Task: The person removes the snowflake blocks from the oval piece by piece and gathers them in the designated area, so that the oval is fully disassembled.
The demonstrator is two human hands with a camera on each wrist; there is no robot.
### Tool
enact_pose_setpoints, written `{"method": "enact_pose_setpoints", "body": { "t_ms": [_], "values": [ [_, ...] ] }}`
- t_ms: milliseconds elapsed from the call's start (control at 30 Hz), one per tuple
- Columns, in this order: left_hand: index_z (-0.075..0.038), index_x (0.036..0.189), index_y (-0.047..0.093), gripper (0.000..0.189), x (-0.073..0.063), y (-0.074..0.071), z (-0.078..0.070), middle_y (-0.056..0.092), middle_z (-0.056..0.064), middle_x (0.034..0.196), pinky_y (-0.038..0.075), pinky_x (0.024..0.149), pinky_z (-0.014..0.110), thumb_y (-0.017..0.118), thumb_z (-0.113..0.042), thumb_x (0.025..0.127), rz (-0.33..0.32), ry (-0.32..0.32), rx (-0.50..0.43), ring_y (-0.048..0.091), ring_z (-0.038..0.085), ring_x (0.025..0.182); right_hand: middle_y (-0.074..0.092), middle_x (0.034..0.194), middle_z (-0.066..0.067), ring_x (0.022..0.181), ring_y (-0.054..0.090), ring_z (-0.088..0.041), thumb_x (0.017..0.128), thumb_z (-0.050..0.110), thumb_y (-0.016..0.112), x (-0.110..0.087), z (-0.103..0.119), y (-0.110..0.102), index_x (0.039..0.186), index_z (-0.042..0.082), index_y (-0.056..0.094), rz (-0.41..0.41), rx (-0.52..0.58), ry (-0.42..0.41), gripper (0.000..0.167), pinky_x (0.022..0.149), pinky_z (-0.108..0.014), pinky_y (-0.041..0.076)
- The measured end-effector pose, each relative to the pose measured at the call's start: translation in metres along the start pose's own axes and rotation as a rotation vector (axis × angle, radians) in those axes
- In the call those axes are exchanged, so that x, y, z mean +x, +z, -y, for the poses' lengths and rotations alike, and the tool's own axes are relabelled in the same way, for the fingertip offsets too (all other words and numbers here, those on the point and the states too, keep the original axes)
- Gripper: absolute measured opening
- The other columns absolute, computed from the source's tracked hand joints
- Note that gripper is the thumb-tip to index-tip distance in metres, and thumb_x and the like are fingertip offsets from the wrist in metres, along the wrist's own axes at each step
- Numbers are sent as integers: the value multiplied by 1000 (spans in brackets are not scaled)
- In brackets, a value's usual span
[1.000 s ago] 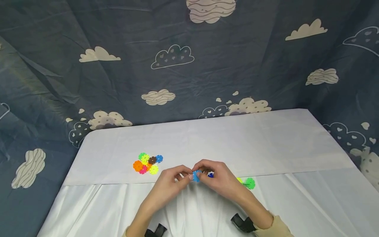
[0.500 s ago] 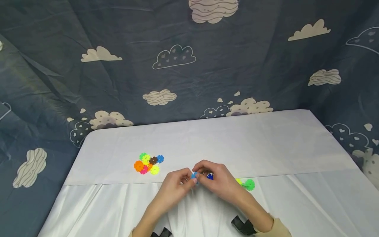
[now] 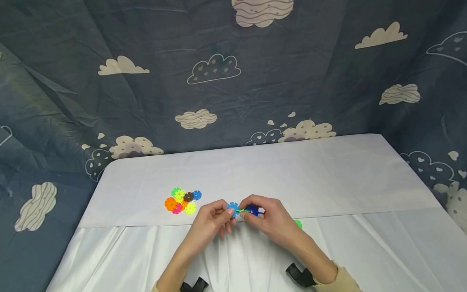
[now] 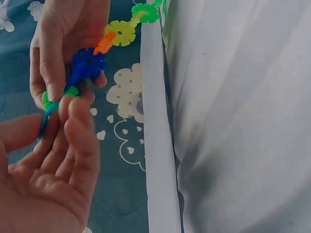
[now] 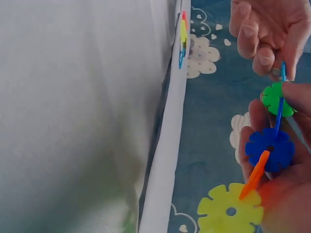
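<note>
A light blue notched interlocking disc (image 3: 232, 209) is pinched between thumb and fingers of my left hand (image 3: 211, 221). My right hand (image 3: 268, 215) pinches a green disc (image 5: 275, 99), whose edge meets the light blue one. From the green disc a chain runs back along the right palm: two dark blue discs (image 5: 270, 149), an orange disc (image 5: 256, 174) and a yellow disc (image 5: 231, 211). In the left wrist view the chain's far end carries another green disc (image 4: 146, 13). The right hand hides part of the chain in the head view.
A loose pile of colourful notched discs (image 3: 181, 201) lies left of the hands on the white-covered table (image 3: 310, 178). A dark cloud-print cloth (image 3: 164, 93) hangs behind the table. Black wrist straps (image 3: 300, 275) show near both forearms.
The hands have shifted slightly, and the light blue disc now faces the head camera, more exposed. The green and dark blue part of the chain has come into view between the hands.
</note>
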State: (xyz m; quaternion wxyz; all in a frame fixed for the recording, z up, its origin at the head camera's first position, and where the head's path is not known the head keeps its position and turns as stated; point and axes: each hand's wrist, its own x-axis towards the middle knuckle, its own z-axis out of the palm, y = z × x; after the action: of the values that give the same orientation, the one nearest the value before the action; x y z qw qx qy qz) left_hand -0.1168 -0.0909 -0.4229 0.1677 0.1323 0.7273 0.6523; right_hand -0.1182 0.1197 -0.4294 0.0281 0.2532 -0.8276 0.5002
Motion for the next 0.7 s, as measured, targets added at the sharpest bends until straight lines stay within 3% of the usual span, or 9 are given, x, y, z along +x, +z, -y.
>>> {"method": "enact_pose_setpoints", "body": {
  "t_ms": [167,300,500,700],
  "values": [
    [4,96,61,26,0,2,4,65,23,84,47,50,28,55,-21,102,76,-26,-23,54,50,68,67,96,16,79,59,-7,88,9,74,0,-2,1,99,25,70,4,-48,-69,19,70,-30,51],
    [4,95,61,27,2,2,6,65,19,82,48,51,26,57,-22,101,85,-41,-50,58,40,65,68,97,16,82,61,-5,87,7,75,0,-3,1,98,23,71,2,-69,-99,20,73,-29,52],
    [5,90,61,23,3,2,9,66,12,76,46,50,24,59,-16,99,71,-37,-86,58,24,60,68,95,13,81,61,-5,85,5,75,-1,-2,3,96,21,70,-11,-89,-111,20,71,-26,52],
    [8,88,60,25,4,3,10,67,12,74,44,48,24,60,-15,98,25,-8,-97,60,23,59,67,91,13,77,59,-5,86,6,76,0,-2,5,92,20,70,-45,-77,-121,15,68,-26,51]
  ]
}}
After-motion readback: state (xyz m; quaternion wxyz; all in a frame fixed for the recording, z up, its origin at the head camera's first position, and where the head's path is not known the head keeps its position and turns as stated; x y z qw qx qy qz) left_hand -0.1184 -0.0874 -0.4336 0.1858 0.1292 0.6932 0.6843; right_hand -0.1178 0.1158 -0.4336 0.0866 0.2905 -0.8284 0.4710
